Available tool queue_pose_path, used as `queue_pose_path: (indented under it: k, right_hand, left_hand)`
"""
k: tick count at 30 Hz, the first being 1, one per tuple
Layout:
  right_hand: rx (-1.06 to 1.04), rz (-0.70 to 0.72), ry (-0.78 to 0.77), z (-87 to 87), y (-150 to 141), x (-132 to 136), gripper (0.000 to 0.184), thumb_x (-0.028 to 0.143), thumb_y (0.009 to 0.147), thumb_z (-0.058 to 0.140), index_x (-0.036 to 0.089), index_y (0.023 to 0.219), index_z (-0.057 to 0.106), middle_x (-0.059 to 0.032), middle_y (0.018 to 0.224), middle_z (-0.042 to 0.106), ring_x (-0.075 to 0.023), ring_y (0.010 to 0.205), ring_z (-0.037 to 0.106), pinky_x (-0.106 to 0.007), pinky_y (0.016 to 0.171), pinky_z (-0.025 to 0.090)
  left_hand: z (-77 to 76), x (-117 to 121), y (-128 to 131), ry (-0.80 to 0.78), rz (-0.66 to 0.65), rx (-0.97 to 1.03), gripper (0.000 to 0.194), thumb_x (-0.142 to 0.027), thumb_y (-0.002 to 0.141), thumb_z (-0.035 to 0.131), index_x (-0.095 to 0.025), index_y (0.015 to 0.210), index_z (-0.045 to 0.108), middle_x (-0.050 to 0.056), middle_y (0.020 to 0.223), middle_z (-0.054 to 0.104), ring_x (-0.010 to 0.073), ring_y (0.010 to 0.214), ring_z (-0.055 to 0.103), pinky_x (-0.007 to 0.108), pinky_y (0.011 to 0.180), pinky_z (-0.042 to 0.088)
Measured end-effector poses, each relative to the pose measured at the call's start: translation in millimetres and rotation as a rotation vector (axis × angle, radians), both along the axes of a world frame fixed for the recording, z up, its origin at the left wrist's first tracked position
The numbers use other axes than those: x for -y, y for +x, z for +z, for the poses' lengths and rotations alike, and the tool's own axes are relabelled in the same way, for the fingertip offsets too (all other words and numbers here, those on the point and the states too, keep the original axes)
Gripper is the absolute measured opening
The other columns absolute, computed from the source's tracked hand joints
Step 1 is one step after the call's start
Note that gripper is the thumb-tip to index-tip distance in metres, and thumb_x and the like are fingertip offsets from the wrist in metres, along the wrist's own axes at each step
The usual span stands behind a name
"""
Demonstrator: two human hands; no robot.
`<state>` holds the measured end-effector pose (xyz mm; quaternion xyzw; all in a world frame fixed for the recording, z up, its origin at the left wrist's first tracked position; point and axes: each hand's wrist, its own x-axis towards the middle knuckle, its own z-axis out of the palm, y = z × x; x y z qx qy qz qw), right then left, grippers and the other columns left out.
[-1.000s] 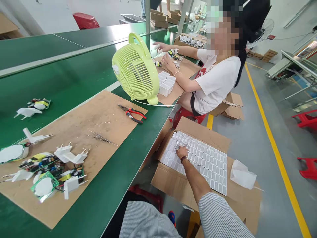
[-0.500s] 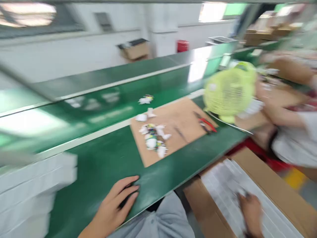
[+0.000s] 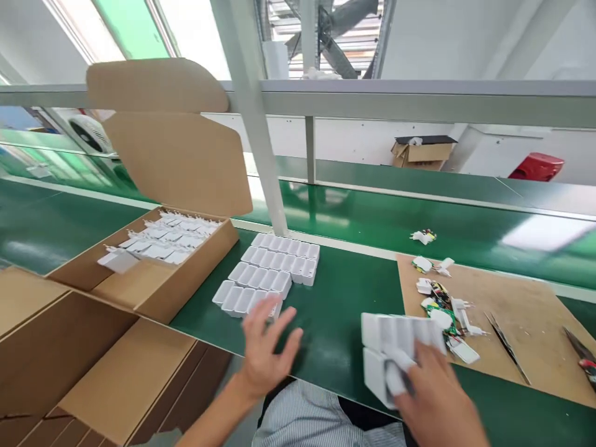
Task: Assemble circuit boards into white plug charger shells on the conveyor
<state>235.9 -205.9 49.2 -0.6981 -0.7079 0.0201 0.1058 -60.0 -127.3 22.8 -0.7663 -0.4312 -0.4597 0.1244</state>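
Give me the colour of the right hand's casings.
The casings in the right hand are white, shown best in the head view.

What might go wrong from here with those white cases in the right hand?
The right hand grips several white cases at once, so one might slip loose. They are close to the circuit boards, which a sideways swing could knock. The left hand, spread near the laid-out cases, might nudge them out of line.
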Motion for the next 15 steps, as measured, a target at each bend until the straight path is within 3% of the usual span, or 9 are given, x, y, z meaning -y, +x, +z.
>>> queue_pose_path:
  k: [1, 3, 5, 9, 11, 15]
  right_hand:
    - [0.038, 0.032, -0.084, 5.9, -27, -22, 0.022, 0.012, 0.088, 0.057, 0.023, 0.088, 0.076, -0.0130, 0.123, 0.066, -0.0355, 0.124, 0.056, -0.043, 0.091, 0.054]
    - [0.067, 0.108, -0.229, 16.7, -79, -58, 0.022, 0.010, 0.085, 0.058, 0.022, 0.090, 0.077, -0.0150, 0.112, 0.069, -0.0357, 0.118, 0.059, -0.040, 0.083, 0.054]
    - [0.078, 0.147, -0.291, 23.2, -122, -82, 0.025, 0.011, 0.086, 0.058, 0.021, 0.100, 0.077, -0.0173, 0.110, 0.069, -0.0371, 0.115, 0.060, -0.038, 0.076, 0.053]
    - [0.070, 0.150, -0.361, 19.1, -172, -105, 0.028, 0.011, 0.090, 0.056, 0.020, 0.108, 0.075, -0.0206, 0.108, 0.068, -0.0369, 0.107, 0.063, -0.033, 0.064, 0.051]
    - [0.041, 0.158, -0.364, 14.0, -187, -112, 0.026, 0.011, 0.090, 0.057, 0.020, 0.107, 0.075, -0.0215, 0.108, 0.067, -0.0366, 0.103, 0.064, -0.033, 0.062, 0.051]
    - [-0.019, 0.141, -0.365, 11.4, -201, -120, 0.024, 0.009, 0.086, 0.061, 0.020, 0.102, 0.075, -0.0216, 0.112, 0.066, -0.0363, 0.099, 0.067, -0.036, 0.061, 0.053]
  left_hand:
    - [1.2, -4, -22, 0.014, 0.148, 0.050, 0.050, -0.020, 0.086, 0.074, -0.022, 0.134, 0.059, 0.017, 0.139, 0.057, 0.0362, 0.136, 0.049, 0.058, 0.114, 0.040]
    - [-0.1, -12, -62, -0.047, 0.375, 0.191, 0.056, -0.031, 0.089, 0.072, -0.021, 0.141, 0.053, 0.019, 0.144, 0.053, 0.0383, 0.142, 0.044, 0.061, 0.119, 0.032]
    - [-6.0, -20, -92, -0.245, 0.482, 0.397, 0.058, -0.044, 0.094, 0.065, -0.021, 0.145, 0.049, 0.018, 0.149, 0.050, 0.0376, 0.143, 0.043, 0.059, 0.120, 0.032]
    - [-21.6, -40, -118, -0.642, 0.368, 0.842, 0.062, -0.064, 0.095, 0.053, -0.023, 0.142, 0.052, 0.014, 0.147, 0.057, 0.0331, 0.135, 0.054, 0.051, 0.115, 0.042]
    - [-26.1, -50, -121, -0.704, 0.300, 0.947, 0.064, -0.069, 0.093, 0.051, -0.023, 0.138, 0.056, 0.013, 0.142, 0.062, 0.0319, 0.132, 0.056, 0.049, 0.114, 0.042]
    - [-26.8, -67, -125, -0.708, 0.300, 0.976, 0.066, -0.074, 0.090, 0.052, -0.022, 0.129, 0.065, 0.012, 0.140, 0.063, 0.0323, 0.131, 0.057, 0.047, 0.115, 0.041]
